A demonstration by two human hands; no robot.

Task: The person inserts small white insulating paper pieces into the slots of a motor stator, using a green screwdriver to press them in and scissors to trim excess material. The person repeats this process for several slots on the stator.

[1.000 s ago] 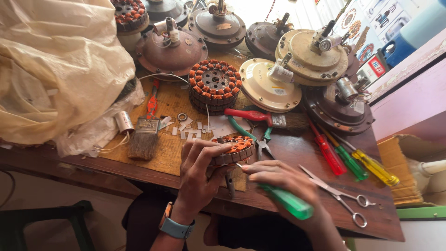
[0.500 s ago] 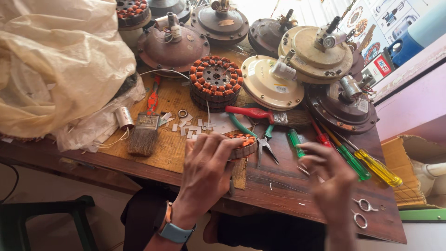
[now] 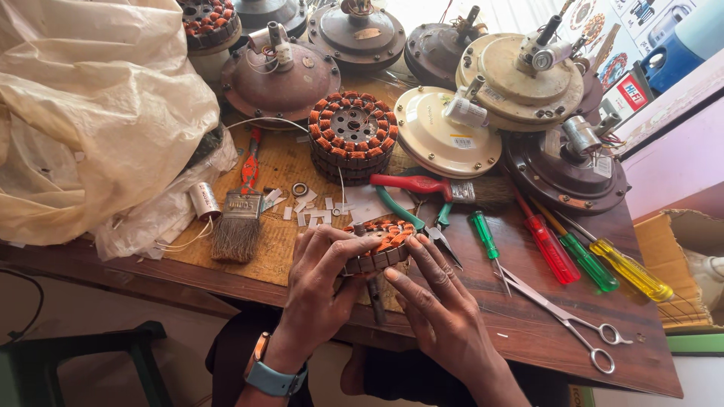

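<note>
1. The small wound stator (image 3: 377, 243) is held from both sides near the front edge of the wooden surface (image 3: 528, 332). The left hand (image 3: 320, 283) is curled over its near-left rim, fingers pressed onto the laminated steel edge; the right hand (image 3: 437, 301) is laid against the right rim, fingers extended and closed on it.
2. The stator is judged heavy for its size and rigid, being a stack of steel laminations. The orange-sleeved copper windings on top are judged fragile and easily nicked; the outer steel rim is the sound place to take hold.
3. A metal tool (image 3: 375, 290) lies beneath the hands, partly hidden.
4. Just beyond lie green-handled pliers (image 3: 403, 211), red-handled pliers (image 3: 415, 183) and a green screwdriver (image 3: 485, 235).
5. A larger stator stack (image 3: 352, 136) stands further back, among ceiling-fan motor housings (image 3: 445, 136).
6. To the left are a paintbrush (image 3: 237, 222) and a plastic sheet (image 3: 98, 113); scissors (image 3: 562, 316) lie to the right.
</note>
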